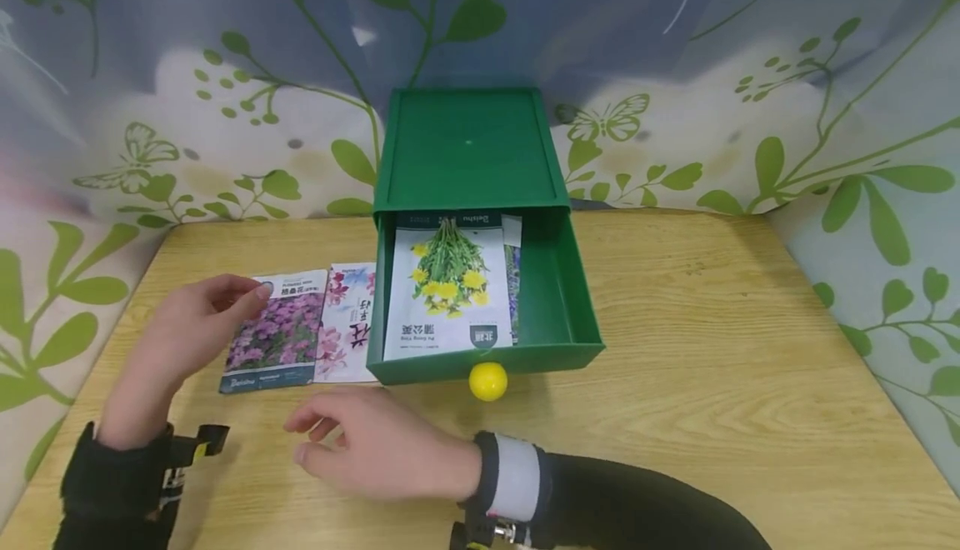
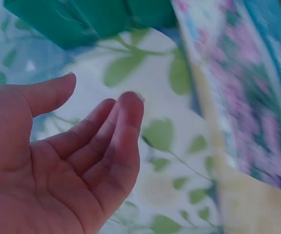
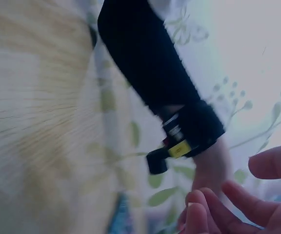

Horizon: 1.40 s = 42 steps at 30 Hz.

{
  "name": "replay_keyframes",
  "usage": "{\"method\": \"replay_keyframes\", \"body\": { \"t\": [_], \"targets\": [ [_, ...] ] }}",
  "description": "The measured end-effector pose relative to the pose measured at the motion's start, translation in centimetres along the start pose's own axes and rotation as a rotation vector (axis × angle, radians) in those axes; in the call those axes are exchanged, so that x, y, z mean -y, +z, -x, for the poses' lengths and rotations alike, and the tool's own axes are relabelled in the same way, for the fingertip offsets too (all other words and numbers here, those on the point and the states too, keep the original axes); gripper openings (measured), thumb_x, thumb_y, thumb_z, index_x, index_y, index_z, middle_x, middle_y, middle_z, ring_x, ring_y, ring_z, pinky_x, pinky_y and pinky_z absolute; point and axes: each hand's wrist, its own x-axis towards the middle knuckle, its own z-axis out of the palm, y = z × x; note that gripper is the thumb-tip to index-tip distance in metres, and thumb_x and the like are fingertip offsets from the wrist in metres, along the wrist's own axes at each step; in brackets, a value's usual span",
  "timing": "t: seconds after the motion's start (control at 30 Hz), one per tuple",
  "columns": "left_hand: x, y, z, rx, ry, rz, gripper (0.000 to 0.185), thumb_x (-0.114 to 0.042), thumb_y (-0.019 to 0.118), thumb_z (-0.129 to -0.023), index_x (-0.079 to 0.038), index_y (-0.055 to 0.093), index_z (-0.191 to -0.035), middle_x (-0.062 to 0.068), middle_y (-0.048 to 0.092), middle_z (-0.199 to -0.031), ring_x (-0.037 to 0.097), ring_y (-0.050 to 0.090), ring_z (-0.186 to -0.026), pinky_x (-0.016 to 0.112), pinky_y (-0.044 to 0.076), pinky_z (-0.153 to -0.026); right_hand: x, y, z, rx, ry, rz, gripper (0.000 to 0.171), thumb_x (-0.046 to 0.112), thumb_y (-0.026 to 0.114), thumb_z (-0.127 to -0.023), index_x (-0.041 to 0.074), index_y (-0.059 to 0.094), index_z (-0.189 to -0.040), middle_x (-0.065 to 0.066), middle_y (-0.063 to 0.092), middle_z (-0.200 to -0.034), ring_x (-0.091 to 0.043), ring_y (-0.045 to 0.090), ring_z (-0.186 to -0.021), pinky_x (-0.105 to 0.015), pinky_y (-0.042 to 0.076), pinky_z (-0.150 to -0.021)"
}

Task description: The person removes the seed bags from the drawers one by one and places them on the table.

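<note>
My left hand (image 1: 183,329) hovers at the left edge of a seed packet with purple flowers (image 1: 281,337), fingers loosely bent. In the left wrist view a gap shows between thumb and fingers, with nothing held. Beside that packet lies one with pink blossoms (image 1: 347,325), its right side hidden by a pulled-out green drawer (image 1: 551,283). Inside the drawer a dandelion packet (image 1: 450,283) overlaps another packet with purple flowers (image 1: 513,292). Below the pink packet, in front of the drawer's left corner, my right hand (image 1: 382,446) is relaxed and holds nothing.
The green box (image 1: 472,146) housing the drawer stands at the table's back, against a leaf-patterned cloth (image 1: 300,142). A round yellow knob (image 1: 488,382) sticks out from the drawer front. Wooden tabletop (image 1: 712,350) extends to the right.
</note>
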Motion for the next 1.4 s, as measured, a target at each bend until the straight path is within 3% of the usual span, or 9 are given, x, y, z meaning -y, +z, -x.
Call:
{"method": "replay_keyframes", "body": {
  "t": [0.13, 0.27, 0.5, 0.73, 0.83, 0.97, 1.17, 1.3, 1.4],
  "targets": [
    [-2.9, -0.6, 0.9, -0.02, 0.088, 0.008, 0.057, -0.057, 0.047, -0.1, -0.009, 0.062, -0.127, 0.017, 0.066, -0.114, 0.034, 0.06, -0.101, 0.047, 0.048, -0.073, 2.4, -1.4, 2.6, 0.037, -0.084, 0.154, 0.029, 0.029, 0.057, -0.103, 0.018, 0.064, -0.128, 0.018, 0.061, -0.117, 0.012, 0.052, -0.102, -0.008, 0.041, -0.083],
    [-5.8, -1.1, 1.9, -0.042, 0.175, 0.02, 0.047, -0.052, 0.05, -0.101, -0.014, 0.066, -0.123, 0.009, 0.07, -0.109, 0.028, 0.064, -0.096, 0.039, 0.048, -0.068, 4.9, -3.8, 5.0, 0.062, -0.133, 0.221, 0.027, 0.03, 0.054, -0.104, 0.02, 0.065, -0.126, 0.02, 0.059, -0.118, 0.013, 0.05, -0.103, -0.009, 0.039, -0.087],
    [-10.5, -1.9, 3.3, -0.085, 0.315, 0.006, 0.034, -0.044, 0.055, -0.102, -0.017, 0.071, -0.115, 0.001, 0.072, -0.096, 0.021, 0.068, -0.083, 0.039, 0.049, -0.066, 7.1, -8.9, 7.1, -0.099, -0.167, 0.411, 0.018, 0.025, 0.058, -0.102, 0.018, 0.072, -0.111, 0.017, 0.062, -0.099, 0.005, 0.054, -0.086, -0.015, 0.044, -0.082],
    [-13.7, -2.4, 3.3, -0.12, 0.412, -0.01, 0.03, -0.04, 0.056, -0.102, -0.016, 0.072, -0.111, -0.005, 0.071, -0.088, 0.017, 0.068, -0.081, 0.042, 0.051, -0.071, 6.7, -13.7, 6.4, -0.089, -0.083, 0.393, 0.018, 0.021, 0.057, -0.103, 0.018, 0.074, -0.104, 0.013, 0.062, -0.078, -0.004, 0.054, -0.063, -0.027, 0.048, -0.067],
    [-15.0, -2.4, 3.1, -0.111, 0.451, -0.02, 0.027, -0.038, 0.059, -0.101, -0.017, 0.072, -0.109, -0.006, 0.07, -0.087, 0.014, 0.067, -0.08, 0.039, 0.052, -0.07, 6.1, -14.8, 6.0, -0.072, -0.06, 0.441, 0.019, 0.021, 0.056, -0.103, 0.015, 0.074, -0.108, 0.009, 0.061, -0.076, -0.008, 0.052, -0.061, -0.028, 0.046, -0.065],
    [-16.6, -2.2, 3.0, -0.084, 0.522, -0.038, 0.023, -0.034, 0.06, -0.101, -0.016, 0.073, -0.108, -0.005, 0.068, -0.085, 0.011, 0.062, -0.073, 0.036, 0.05, -0.063, 5.1, -15.4, 5.3, 0.011, 0.004, 0.5, 0.025, 0.024, 0.055, -0.104, 0.011, 0.073, -0.114, 0.007, 0.058, -0.074, -0.009, 0.05, -0.062, -0.029, 0.044, -0.067],
    [-18.7, -1.5, 2.2, -0.034, 0.606, -0.112, 0.017, -0.027, 0.063, -0.1, -0.014, 0.073, -0.106, -0.004, 0.068, -0.086, 0.012, 0.056, -0.068, 0.033, 0.048, -0.064, 4.0, -15.7, 5.0, 0.12, 0.144, 0.533, 0.035, 0.037, 0.049, -0.106, 0.016, 0.067, -0.083, 0.006, 0.037, -0.058, -0.01, 0.035, -0.05, -0.028, 0.033, -0.057],
    [-19.7, -0.6, 1.2, -0.009, 0.665, -0.203, 0.014, -0.018, 0.065, -0.099, -0.01, 0.073, -0.106, 0.001, 0.069, -0.089, 0.015, 0.058, -0.07, 0.033, 0.05, -0.068, 3.8, -15.9, 5.4, 0.117, 0.174, 0.555, 0.042, 0.04, 0.05, -0.105, 0.018, 0.057, -0.07, 0.006, 0.035, -0.056, -0.01, 0.031, -0.048, -0.029, 0.029, -0.055],
    [-20.3, 0.0, 0.7, 0.012, 0.681, -0.284, 0.012, -0.012, 0.066, -0.097, -0.007, 0.073, -0.105, 0.005, 0.07, -0.095, 0.017, 0.062, -0.077, 0.035, 0.053, -0.074, 3.8, -16.2, 5.7, 0.101, 0.175, 0.556, 0.042, 0.039, 0.051, -0.105, 0.017, 0.057, -0.07, 0.006, 0.036, -0.056, -0.01, 0.032, -0.048, -0.029, 0.03, -0.055]
  ]
}}
